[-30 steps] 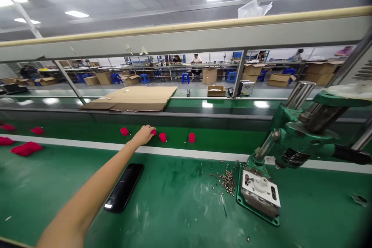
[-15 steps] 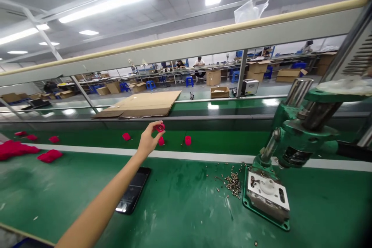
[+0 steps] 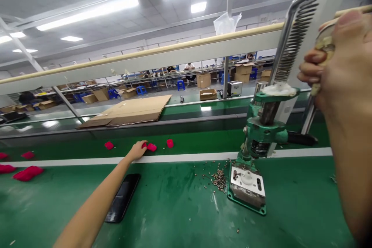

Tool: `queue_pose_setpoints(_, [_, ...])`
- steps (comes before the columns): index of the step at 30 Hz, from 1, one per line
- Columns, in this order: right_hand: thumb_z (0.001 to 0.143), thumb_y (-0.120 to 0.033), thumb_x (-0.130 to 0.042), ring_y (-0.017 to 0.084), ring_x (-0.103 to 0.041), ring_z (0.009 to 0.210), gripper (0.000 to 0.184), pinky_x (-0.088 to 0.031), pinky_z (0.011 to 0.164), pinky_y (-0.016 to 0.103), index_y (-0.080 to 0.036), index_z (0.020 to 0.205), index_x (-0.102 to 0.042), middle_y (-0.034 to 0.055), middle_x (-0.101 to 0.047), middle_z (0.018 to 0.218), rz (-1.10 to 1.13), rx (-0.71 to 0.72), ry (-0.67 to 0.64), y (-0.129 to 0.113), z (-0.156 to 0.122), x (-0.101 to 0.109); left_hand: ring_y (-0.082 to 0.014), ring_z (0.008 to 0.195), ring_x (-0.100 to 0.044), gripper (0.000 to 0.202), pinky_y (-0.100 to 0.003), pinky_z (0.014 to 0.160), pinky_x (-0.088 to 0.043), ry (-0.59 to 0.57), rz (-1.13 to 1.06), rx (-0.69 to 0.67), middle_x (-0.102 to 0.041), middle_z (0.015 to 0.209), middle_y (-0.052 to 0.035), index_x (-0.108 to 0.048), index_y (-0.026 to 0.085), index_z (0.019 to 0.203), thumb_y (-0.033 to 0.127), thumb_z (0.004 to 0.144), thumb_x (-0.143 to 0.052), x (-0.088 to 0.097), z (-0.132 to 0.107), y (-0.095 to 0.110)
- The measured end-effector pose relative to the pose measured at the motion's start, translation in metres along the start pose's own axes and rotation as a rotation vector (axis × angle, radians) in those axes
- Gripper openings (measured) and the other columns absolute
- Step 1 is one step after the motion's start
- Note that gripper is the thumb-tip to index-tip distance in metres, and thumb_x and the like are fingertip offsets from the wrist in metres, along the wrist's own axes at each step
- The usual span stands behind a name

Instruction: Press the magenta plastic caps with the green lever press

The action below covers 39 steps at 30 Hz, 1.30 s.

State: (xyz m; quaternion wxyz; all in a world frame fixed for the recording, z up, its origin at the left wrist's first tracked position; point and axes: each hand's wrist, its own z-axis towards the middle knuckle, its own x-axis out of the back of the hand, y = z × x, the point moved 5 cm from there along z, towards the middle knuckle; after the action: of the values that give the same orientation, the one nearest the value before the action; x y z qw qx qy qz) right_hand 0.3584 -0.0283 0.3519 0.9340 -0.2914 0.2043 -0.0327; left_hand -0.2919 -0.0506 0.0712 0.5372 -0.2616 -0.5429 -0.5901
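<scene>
My left hand [image 3: 136, 150] rests at the far side of the green workbench belt, its fingertips on a small red piece [image 3: 144, 145]. Beside it lie more red pieces [image 3: 151, 147] [image 3: 170, 143] [image 3: 109, 145]. My right hand [image 3: 340, 54] is very close to the camera at the upper right, its fingers wrapped around a beige cylindrical object [image 3: 324, 42] whose details are blurred. It is next to the tall spring column [image 3: 293, 35] of a green bench hand press [image 3: 261, 131]. Below the press sits a white die plate [image 3: 247, 182], and a pile of small metal rivets [image 3: 218, 180] lies beside it.
A black smartphone [image 3: 122, 197] lies under my left forearm. Red fabric pieces [image 3: 27, 173] lie at the far left. Beyond a railing [image 3: 145, 60] are a flattened cardboard sheet [image 3: 124, 111], cartons, blue stools and several people at distant benches.
My right hand has entered at the upper right with the beige object. My left hand has dropped from holding a red piece up to the belt. The view has turned and tilted.
</scene>
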Motion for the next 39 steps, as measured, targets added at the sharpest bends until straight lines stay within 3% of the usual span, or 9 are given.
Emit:
queue_pose_setpoints(3, [0.093,-0.055,-0.073,0.011,-0.038,0.055,0.039,-0.018,0.04,0.024,-0.024,0.099,-0.051,0.0,-0.033,0.074,0.123,0.006,-0.121,-0.002,-0.003,-0.007,-0.0336,0.096,-0.071,0.033,-0.046,0.092,-0.055,0.066,0.032,0.025,-0.073,0.099,-0.0141,-0.069,0.015,0.107,0.026,0.077,-0.062,0.015,-0.001,0.001])
queue_pose_setpoints(6, [0.097,-0.05,-0.07,0.011,-0.038,0.054,0.035,-0.018,0.04,0.024,-0.023,0.099,-0.047,-0.0009,-0.034,0.073,0.145,-0.019,-0.141,0.001,-0.001,-0.006,-0.0331,0.109,-0.065,0.042,-0.049,0.101,-0.052,0.24,0.044,-0.001,-0.065,0.115,-0.0161,-0.063,0.015,0.126,0.033,0.089,-0.058,0.034,0.0,0.035])
queue_pose_setpoints(8, [0.097,-0.051,-0.07,0.01,-0.039,0.055,0.037,-0.018,0.042,0.023,-0.023,0.099,-0.047,-0.0014,-0.034,0.074,0.147,-0.018,-0.158,0.004,0.001,-0.005,-0.0298,0.115,-0.062,0.044,-0.047,0.107,-0.05,0.367,-0.011,-0.106,-0.058,0.125,-0.0149,-0.061,0.018,0.133,0.038,0.094,-0.057,0.044,-0.005,0.083])
queue_pose_setpoints(11, [0.091,-0.06,-0.073,0.008,-0.039,0.054,0.046,-0.018,0.045,0.022,-0.023,0.101,-0.046,-0.0027,-0.035,0.073,0.142,-0.016,-0.157,0.007,0.003,-0.005,-0.0261,0.115,-0.063,0.032,-0.04,0.097,-0.057,0.48,-0.305,-0.444,-0.054,0.131,-0.0129,-0.068,0.022,0.124,0.034,0.094,-0.065,0.042,-0.029,0.186])
queue_pose_setpoints(15, [0.086,-0.069,-0.074,0.006,-0.032,0.049,0.058,-0.014,0.045,0.021,-0.024,0.105,-0.044,-0.0054,-0.037,0.07,0.133,-0.054,-0.15,0.006,0.002,-0.008,-0.0236,0.119,-0.064,0.03,-0.036,0.097,-0.057,0.166,-0.77,-0.628,-0.06,0.132,-0.0106,-0.061,0.024,0.123,0.027,0.094,-0.066,-0.01,-0.072,0.315])
queue_pose_setpoints(19, [0.089,-0.077,-0.064,0.005,-0.023,0.046,0.059,-0.012,0.046,0.021,-0.026,0.105,-0.039,-0.0079,-0.035,0.066,0.073,-0.091,-0.162,0.003,-0.001,-0.012,-0.0229,0.105,-0.069,0.038,-0.039,0.097,-0.054,-0.318,-0.933,-0.612,-0.067,0.12,-0.0091,-0.056,0.022,0.127,0.031,0.092,-0.068,-0.08,-0.113,0.389])
queue_pose_setpoints(25, [0.084,-0.094,-0.048,0.008,-0.021,0.053,0.072,-0.018,0.05,0.023,-0.027,0.111,-0.042,-0.0052,-0.032,0.068,-0.002,-0.075,-0.22,0.001,-0.002,-0.011,-0.027,0.104,-0.067,0.027,-0.04,0.092,-0.053,-0.523,-0.871,-0.561,-0.07,0.114,-0.0088,-0.064,0.024,0.11,0.046,0.094,-0.067,-0.118,-0.135,0.395])
queue_pose_setpoints(32, [0.091,-0.067,-0.069,0.01,-0.019,0.054,0.049,-0.013,0.048,0.025,-0.028,0.107,-0.045,-0.0008,-0.03,0.073,0.09,-0.079,-0.244,-0.001,-0.004,-0.008,-0.0255,0.132,-0.06,0.05,-0.039,0.112,-0.044,-0.679,-1.168,-0.485,-0.068,0.137,-0.0098,-0.048,0.028,0.133,0.032,0.091,-0.075,-0.107,-0.154,0.394])
queue_pose_setpoints(39, [0.094,-0.065,-0.064,0.011,-0.02,0.056,0.045,-0.015,0.048,0.025,-0.028,0.106,-0.043,0.0006,-0.029,0.076,0.052,-0.084,-0.221,-0.004,-0.005,-0.008,-0.0265,0.131,-0.06,0.039,-0.042,0.114,-0.043,-0.713,-1.205,-0.508,-0.065,0.141,-0.0114,-0.055,0.025,0.127,0.037,0.094,-0.072,-0.104,-0.161,0.408])
